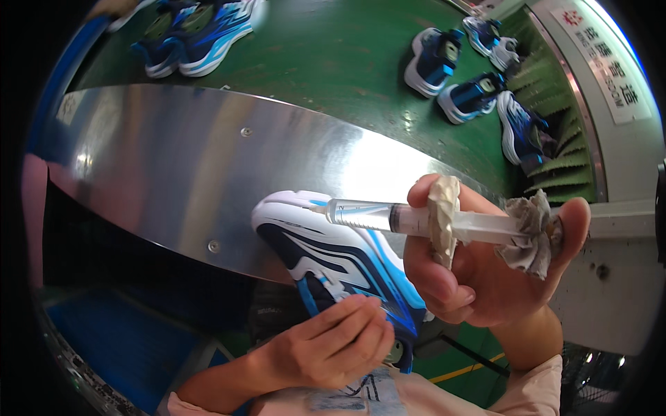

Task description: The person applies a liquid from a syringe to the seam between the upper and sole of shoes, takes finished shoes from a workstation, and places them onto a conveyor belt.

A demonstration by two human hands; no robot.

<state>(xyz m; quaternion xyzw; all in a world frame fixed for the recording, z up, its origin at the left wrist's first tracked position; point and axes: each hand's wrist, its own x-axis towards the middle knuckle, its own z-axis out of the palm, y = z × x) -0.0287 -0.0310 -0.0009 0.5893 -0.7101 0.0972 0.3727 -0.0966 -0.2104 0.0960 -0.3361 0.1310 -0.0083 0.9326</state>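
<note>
A white, navy and blue sneaker [347, 253] lies tilted across the near edge of the metal ledge, its toe pointing up and left. At its lacing, my left hand [333, 343] is closed with the fingers curled against the shoe; the fingertips are partly hidden. My right hand [485, 277] grips a clear syringe [368, 215] with liquid inside. Crumpled pale wrapping covers its finger flange and its plunger end, where my thumb presses. The syringe's needle tip is over the white sole edge near the toe; whether it touches cannot be told.
A shiny metal ledge [173, 166] with screws runs along a green conveyor surface [326, 62]. Paired sneakers [208, 41] stand at the far left, several more [472, 97] at the right. Green strip curtains [572, 152] hang from a grey machine housing. Another person's hand shows at the upper left.
</note>
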